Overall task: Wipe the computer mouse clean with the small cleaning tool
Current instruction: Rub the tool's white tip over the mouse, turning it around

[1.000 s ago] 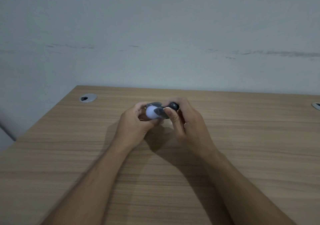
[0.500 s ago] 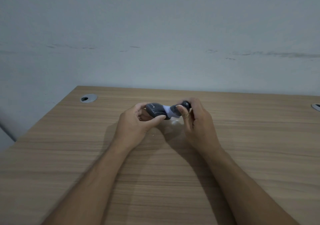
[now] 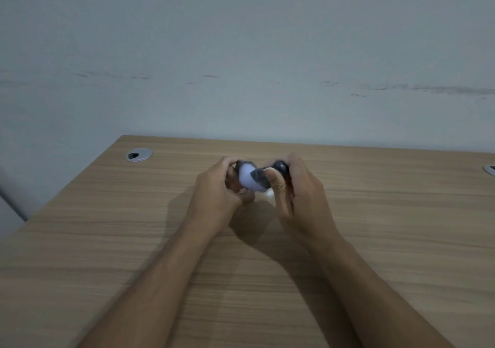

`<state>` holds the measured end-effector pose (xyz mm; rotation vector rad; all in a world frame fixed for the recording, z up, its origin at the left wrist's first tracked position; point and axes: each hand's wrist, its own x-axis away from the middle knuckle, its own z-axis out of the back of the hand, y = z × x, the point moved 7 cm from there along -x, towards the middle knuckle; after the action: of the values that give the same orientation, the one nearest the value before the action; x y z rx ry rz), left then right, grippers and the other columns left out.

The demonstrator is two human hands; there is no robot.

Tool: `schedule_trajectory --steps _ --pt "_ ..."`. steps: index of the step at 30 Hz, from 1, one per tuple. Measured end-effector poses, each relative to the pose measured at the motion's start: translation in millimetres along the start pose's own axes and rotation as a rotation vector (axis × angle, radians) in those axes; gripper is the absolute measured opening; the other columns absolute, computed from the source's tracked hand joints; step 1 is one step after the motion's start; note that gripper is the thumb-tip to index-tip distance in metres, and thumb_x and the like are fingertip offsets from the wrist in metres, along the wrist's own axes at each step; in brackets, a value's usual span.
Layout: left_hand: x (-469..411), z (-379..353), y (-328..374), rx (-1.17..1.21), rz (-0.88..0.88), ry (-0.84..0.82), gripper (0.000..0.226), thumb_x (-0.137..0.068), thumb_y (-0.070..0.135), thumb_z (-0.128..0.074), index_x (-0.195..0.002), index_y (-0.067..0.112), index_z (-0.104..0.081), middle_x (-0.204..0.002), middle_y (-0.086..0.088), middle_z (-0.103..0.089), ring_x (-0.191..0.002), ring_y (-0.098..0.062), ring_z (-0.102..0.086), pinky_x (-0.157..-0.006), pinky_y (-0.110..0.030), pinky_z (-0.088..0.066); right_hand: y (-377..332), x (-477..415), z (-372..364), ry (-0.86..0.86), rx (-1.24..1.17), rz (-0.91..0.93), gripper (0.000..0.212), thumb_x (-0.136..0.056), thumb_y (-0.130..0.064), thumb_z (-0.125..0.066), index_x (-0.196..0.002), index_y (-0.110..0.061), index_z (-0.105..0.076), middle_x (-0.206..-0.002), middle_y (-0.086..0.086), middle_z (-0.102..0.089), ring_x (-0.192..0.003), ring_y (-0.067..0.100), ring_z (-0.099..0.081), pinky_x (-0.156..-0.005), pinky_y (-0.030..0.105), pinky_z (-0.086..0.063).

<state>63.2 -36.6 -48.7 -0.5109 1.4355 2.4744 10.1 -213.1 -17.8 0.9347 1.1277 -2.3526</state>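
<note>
I hold both objects just above the wooden desk (image 3: 388, 214), near its far middle. My left hand (image 3: 217, 189) grips the computer mouse (image 3: 247, 179), whose pale, rounded side faces me, with a dark rim at the top. My right hand (image 3: 297, 195) grips the small dark cleaning tool (image 3: 280, 166), its round end sticking out above my fingers. The tool's grey tip lies against the pale surface of the mouse, pinned by my right thumb. My fingers hide much of both objects. A small pale patch shows between my hands, just under the mouse.
A silver cable grommet (image 3: 138, 155) is set in the desk at the far left, and another grommet (image 3: 489, 169) sits at the right border. A grey wall rises right behind the desk. The desk's left edge runs diagonally down to the left.
The mouse has turned in my left hand, from its dark side to its pale side. My right hand has come back left, and the tool's tip is on the mouse again.
</note>
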Motion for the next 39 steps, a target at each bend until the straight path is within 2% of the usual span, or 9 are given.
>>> schedule_trajectory --steps 5,10,12,15,19,22,28,33,39 --pt "0 -5 12 -0.174 -0.167 -0.018 0.067 -0.069 0.009 -0.098 -0.129 0.017 -0.071 -0.104 0.014 -0.064 -0.089 -0.009 -0.06 -0.078 -0.012 -0.047 -11 -5 0 0.083 0.09 0.066 0.019 -0.111 -0.028 -0.058 -0.117 -0.012 -0.067 -0.107 -0.001 -0.064 -0.087 0.018 -0.063 -0.073 0.035 -0.052" --pt "2 -9 16 -0.215 -0.264 -0.041 0.064 -0.066 0.004 -0.098 -0.125 0.01 -0.071 -0.103 0.007 -0.065 -0.09 -0.012 -0.059 -0.083 -0.023 -0.05 -10 -3 2 0.07 0.101 0.078 0.015 -0.11 -0.022 -0.061 -0.118 -0.012 -0.068 -0.106 -0.003 -0.062 -0.086 0.016 -0.061 -0.074 0.034 -0.052" --pt "0 -3 13 -0.191 -0.244 -0.022 0.063 -0.068 0.006 -0.098 -0.126 0.009 -0.073 -0.11 0.001 -0.074 -0.095 -0.017 -0.066 -0.083 -0.02 -0.049 -11 0 -4 -0.013 0.082 0.105 0.019 -0.11 -0.027 -0.058 -0.116 -0.011 -0.067 -0.103 -0.003 -0.061 -0.084 0.017 -0.061 -0.072 0.037 -0.051" --pt "-1 5 13 -0.143 -0.182 -0.005 0.055 -0.07 0.01 -0.099 -0.12 0.011 -0.074 -0.098 0.011 -0.067 -0.084 -0.005 -0.061 -0.076 -0.008 -0.047 -14 1 -12 -0.094 0.092 0.138 0.023 -0.111 -0.032 -0.055 -0.112 -0.011 -0.064 -0.099 -0.006 -0.056 -0.077 0.015 -0.056 -0.066 0.037 -0.049" --pt "2 5 18 -0.146 -0.208 -0.021 0.065 -0.071 0.014 -0.098 -0.131 0.018 -0.073 -0.111 0.005 -0.076 -0.091 -0.013 -0.067 -0.086 -0.023 -0.058 -12 -3 5 0.113 0.089 0.072 0.026 -0.109 -0.032 -0.057 -0.11 -0.008 -0.068 -0.097 -0.002 -0.064 -0.078 0.012 -0.056 -0.071 0.019 -0.042" --pt "5 3 22 -0.093 -0.252 -0.058 0.067 -0.075 0.018 -0.096 -0.139 0.022 -0.073 -0.108 0.003 -0.078 -0.093 -0.017 -0.072 -0.089 -0.026 -0.058 -7 -1 14 0.221 0.036 -0.037 0.023 -0.109 -0.032 -0.059 -0.11 -0.011 -0.069 -0.092 -0.007 -0.063 -0.07 0.005 -0.053 -0.07 0.011 -0.038" --pt "7 7 23 -0.02 -0.21 -0.084 0.069 -0.078 0.014 -0.096 -0.142 0.024 -0.073 -0.129 0.013 -0.08 -0.114 -0.004 -0.075 -0.102 -0.02 -0.058 1 1 10 0.176 0.014 -0.064 0.024 -0.11 -0.032 -0.058 -0.105 -0.011 -0.068 -0.088 -0.004 -0.066 -0.074 0.009 -0.061 -0.069 0.015 -0.042" --pt "10 5 24 0.054 -0.196 -0.137 0.066 -0.082 0.007 -0.094 -0.14 0.029 -0.074 -0.126 0.015 -0.082 -0.115 -0.008 -0.079 -0.104 -0.022 -0.059 32 2 22 0.314 0.0 -0.287 0.02 -0.109 -0.035 -0.06 -0.106 -0.017 -0.068 -0.08 -0.007 -0.059 -0.067 0.005 -0.054 -0.066 0.022 -0.038" --pt "8 10 14 0.057 -0.102 -0.091 0.074 -0.076 0.008 -0.098 -0.143 0.03 -0.073 -0.125 0.014 -0.082 -0.109 -0.003 -0.08 -0.103 -0.027 -0.063 -5 1 9 0.165 0.0 -0.061 0.026 -0.108 -0.034 -0.059 -0.104 -0.011 -0.07 -0.086 -0.004 -0.067 -0.073 0.008 -0.06 -0.068 0.013 -0.042"
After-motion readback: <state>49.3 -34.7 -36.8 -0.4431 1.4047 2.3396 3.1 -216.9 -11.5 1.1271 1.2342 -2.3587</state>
